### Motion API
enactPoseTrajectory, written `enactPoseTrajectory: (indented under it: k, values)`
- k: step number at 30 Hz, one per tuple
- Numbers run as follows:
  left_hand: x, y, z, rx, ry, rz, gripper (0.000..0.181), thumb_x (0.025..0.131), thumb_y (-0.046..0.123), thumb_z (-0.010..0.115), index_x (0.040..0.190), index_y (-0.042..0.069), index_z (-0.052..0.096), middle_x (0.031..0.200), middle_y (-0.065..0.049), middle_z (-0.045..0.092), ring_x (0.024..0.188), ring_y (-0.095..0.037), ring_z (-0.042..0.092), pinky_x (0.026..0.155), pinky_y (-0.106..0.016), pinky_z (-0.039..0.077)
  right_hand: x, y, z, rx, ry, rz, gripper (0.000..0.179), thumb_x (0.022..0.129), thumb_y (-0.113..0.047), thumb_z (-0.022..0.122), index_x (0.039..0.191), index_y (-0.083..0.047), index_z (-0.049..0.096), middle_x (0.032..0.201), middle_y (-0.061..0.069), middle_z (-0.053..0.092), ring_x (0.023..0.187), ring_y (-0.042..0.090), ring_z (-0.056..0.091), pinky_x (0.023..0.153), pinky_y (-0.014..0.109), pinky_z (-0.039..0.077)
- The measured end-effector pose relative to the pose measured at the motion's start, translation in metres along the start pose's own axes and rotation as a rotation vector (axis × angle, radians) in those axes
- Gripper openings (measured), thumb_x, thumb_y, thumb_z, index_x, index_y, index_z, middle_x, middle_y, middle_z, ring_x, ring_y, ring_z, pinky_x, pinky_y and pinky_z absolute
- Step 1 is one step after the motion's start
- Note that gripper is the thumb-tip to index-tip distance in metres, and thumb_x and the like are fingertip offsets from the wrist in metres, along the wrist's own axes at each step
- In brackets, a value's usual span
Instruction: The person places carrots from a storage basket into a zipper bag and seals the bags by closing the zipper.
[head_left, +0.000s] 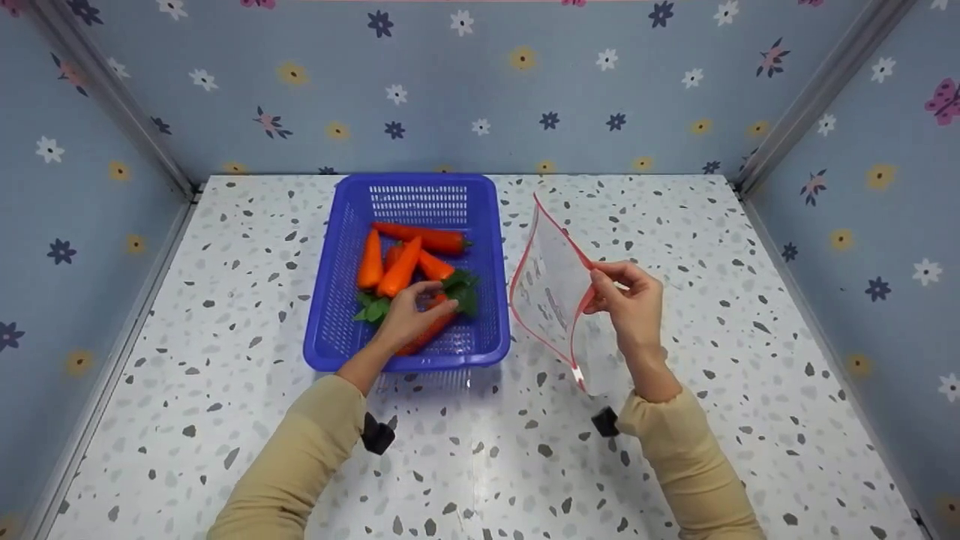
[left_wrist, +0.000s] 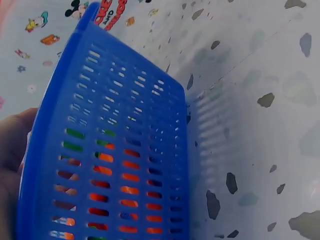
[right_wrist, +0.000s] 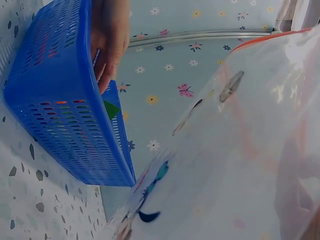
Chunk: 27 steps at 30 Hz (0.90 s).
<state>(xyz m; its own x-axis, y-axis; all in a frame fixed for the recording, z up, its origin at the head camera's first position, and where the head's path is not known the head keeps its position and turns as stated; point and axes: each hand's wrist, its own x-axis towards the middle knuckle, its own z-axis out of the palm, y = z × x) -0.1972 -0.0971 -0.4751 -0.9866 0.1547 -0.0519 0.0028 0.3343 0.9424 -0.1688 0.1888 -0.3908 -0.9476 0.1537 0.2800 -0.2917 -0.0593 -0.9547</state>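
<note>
A blue perforated basket (head_left: 324, 339) stands mid-table and holds several orange carrots (head_left: 401, 266) with green leafy tops. My left hand (head_left: 414, 315) reaches into its near end and grips one carrot (head_left: 431, 332). To the right, my right hand (head_left: 626, 300) pinches the rim of a clear zip bag (head_left: 551, 289) with a red seal, holding it upright with its mouth facing the basket. The left wrist view shows the basket's outer wall (left_wrist: 120, 165) with orange showing through the holes. In the right wrist view the bag (right_wrist: 235, 165) fills the right side, beside the basket (right_wrist: 60, 110).
The speckled white table (head_left: 487, 465) is walled on three sides by blue flowered panels (head_left: 480, 82). Metal corner posts (head_left: 112, 97) stand at back left and back right.
</note>
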Motion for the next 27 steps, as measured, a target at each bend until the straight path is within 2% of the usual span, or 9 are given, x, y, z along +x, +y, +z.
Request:
enactPoseTrajectory:
  k: [5,12,16,22,25,27]
  values:
    - [0.005,-0.003,-0.003,0.065,-0.049,-0.073,0.061,0.079,0.028,0.066,0.125,-0.006,0.043,0.122,-0.021,0.047,0.108,-0.034,0.047,0.092,-0.040,0.037,-0.001,0.002,0.000,-0.012,-0.003,0.008,0.015,0.082,0.001,0.059,0.090,0.013,0.060,0.074,0.015,0.057,0.048,0.019,0.057,0.045,0.027,0.049]
    - [0.011,-0.009,-0.005,0.127,-0.082,-0.144,0.070,0.077,0.032,0.068,0.126,-0.009,0.040,0.121,-0.023,0.047,0.109,-0.032,0.045,0.094,-0.039,0.034,-0.002,0.003,0.002,0.048,-0.021,-0.010,0.016,0.081,0.003,0.060,0.089,0.016,0.059,0.071,0.015,0.056,0.045,0.019,0.057,0.042,0.028,0.048]
    - [0.013,-0.012,-0.007,0.156,-0.111,-0.216,0.076,0.077,0.037,0.067,0.129,-0.008,0.036,0.123,-0.023,0.045,0.110,-0.030,0.044,0.095,-0.038,0.033,-0.002,0.004,0.002,0.019,-0.011,-0.007,0.016,0.081,0.001,0.060,0.090,0.014,0.060,0.072,0.015,0.057,0.046,0.018,0.056,0.043,0.027,0.048]
    - [0.017,-0.016,-0.005,0.245,-0.147,-0.291,0.080,0.076,0.043,0.066,0.130,-0.008,0.035,0.122,-0.022,0.046,0.104,-0.029,0.046,0.093,-0.038,0.035,-0.003,0.006,0.002,0.019,-0.001,0.012,0.016,0.081,0.001,0.060,0.092,0.013,0.060,0.074,0.014,0.057,0.046,0.019,0.056,0.044,0.027,0.048]
    - [0.020,-0.022,-0.003,0.270,-0.155,-0.310,0.083,0.073,0.045,0.067,0.129,-0.008,0.035,0.119,-0.021,0.047,0.100,-0.028,0.047,0.090,-0.038,0.037,-0.003,0.006,0.002,0.016,0.000,0.014,0.016,0.082,0.002,0.059,0.092,0.014,0.060,0.074,0.013,0.057,0.046,0.019,0.056,0.044,0.027,0.048]
    - [0.023,-0.029,-0.002,0.290,-0.154,-0.288,0.087,0.071,0.050,0.067,0.127,-0.009,0.037,0.114,-0.021,0.049,0.094,-0.027,0.049,0.084,-0.036,0.041,-0.004,0.006,0.003,0.019,-0.001,0.009,0.016,0.082,0.002,0.059,0.092,0.015,0.059,0.074,0.013,0.057,0.047,0.019,0.056,0.044,0.027,0.048]
